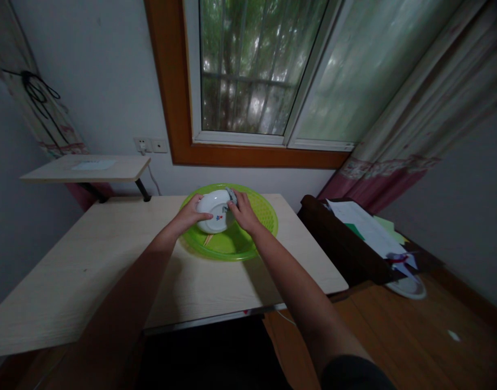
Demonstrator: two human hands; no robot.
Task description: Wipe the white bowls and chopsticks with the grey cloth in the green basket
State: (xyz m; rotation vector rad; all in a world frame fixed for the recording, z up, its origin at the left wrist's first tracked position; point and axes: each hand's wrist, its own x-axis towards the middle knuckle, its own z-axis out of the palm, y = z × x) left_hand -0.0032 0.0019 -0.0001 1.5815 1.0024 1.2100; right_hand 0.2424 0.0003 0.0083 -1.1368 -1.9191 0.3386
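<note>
A white ceramic bowl (214, 210) with a small coloured mark is held tilted on its side over a green plastic basin (265, 216) on the pale wooden table (90, 271). My left hand (190, 215) grips the bowl's left side, thumb across its outside. My right hand (241, 212) is closed on the bowl's right rim, and a small grey thing shows at its fingertips; I cannot make out what it is. A thin pale stick (208, 239) lies in the basin under the bowl.
A small raised shelf (88, 168) stands at the table's back left. A dark chair or stand (346, 244) with papers (366, 225) sits to the right, and a white plate (409, 287) lies on the wood floor. A window and curtain are behind.
</note>
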